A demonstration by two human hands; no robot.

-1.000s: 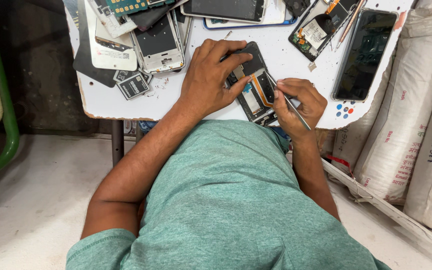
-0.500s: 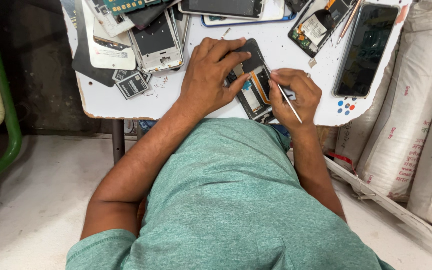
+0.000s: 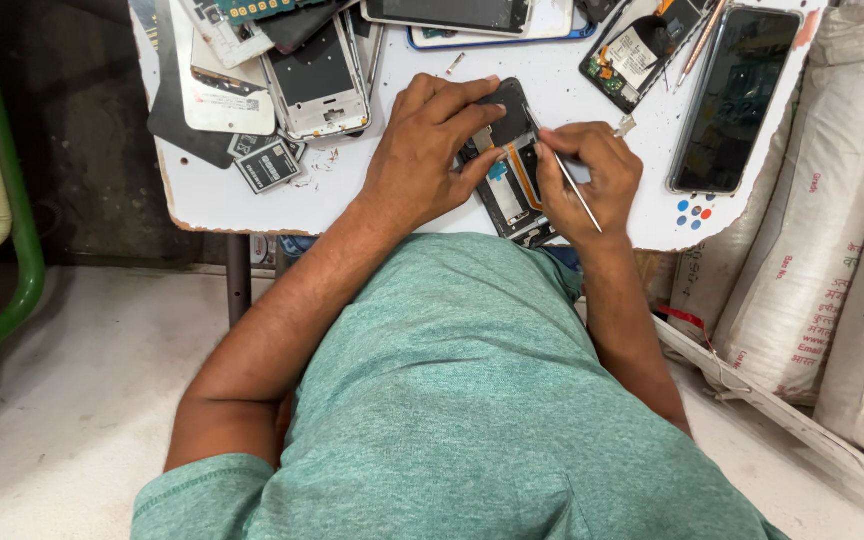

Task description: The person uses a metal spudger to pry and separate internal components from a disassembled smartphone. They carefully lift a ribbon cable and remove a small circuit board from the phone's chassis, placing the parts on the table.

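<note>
Head view, looking down. I see my left hand (image 3: 427, 150) lying flat, fingers spread, on the opened phone (image 3: 510, 170), pressing it to the white table (image 3: 252, 205); it grips nothing. My right hand (image 3: 592, 180) is closed in a pen-like pinch around a thin tool (image 3: 564, 172), whose tip meets the phone just beside my left fingertips.

Phone: one, back cover off, lying between my two hands and partly under the left. Its long axis runs diagonally, the far end beyond my left fingers, the near end toward my body at the table edge, just inside my right wrist. An orange flex strip (image 3: 524, 175) follows the same axis along its middle.

Tool: one, slender and pale. It slants from the tip at my right thumb back across the right palm toward the wrist.

Beyond my right hand: one intact dark phone (image 3: 734, 100), long axis nearly away from me, and one open phone body (image 3: 642, 50) tilted beside it.

Beyond my left hand: one white frame (image 3: 317, 85), one white cover (image 3: 217, 95) and two small batteries (image 3: 267, 160), all well apart from the fingers. More parts crowd the far edge; I cannot count them.

Outside my right arm: three white sacks (image 3: 832, 250) leaning beside the table. My green shirt (image 3: 472, 420) fills the foreground.
</note>
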